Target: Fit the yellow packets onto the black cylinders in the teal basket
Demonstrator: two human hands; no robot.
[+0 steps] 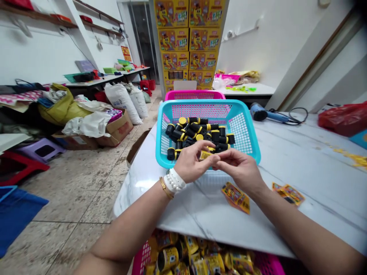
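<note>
My left hand (191, 162), with a white beaded bracelet and a gold bangle at the wrist, is closed on a small yellow printed label (204, 155). Thumb and forefinger of my right hand (241, 168) are pinched together against the left fingertips; what lies between them is hidden. Both hands are over the near rim of a turquoise basket (255, 152). Inside it lie many black cylinders with yellow caps (197, 130). On the marble-patterned table, a stack of flat printed sleeves (235, 196) lies below my right hand, and more printed sleeves (288, 193) lie right of my forearm.
Below the table's front edge, a pink basket (269, 263) holds wrapped yellow canisters (200, 259). A blue heat-gun-like tool (269, 114) with a cord lies right of the turquoise basket. Yellow scraps (349, 156) and a red bag (344, 118) are farther right. Stacked yellow cartons (189, 42) stand behind.
</note>
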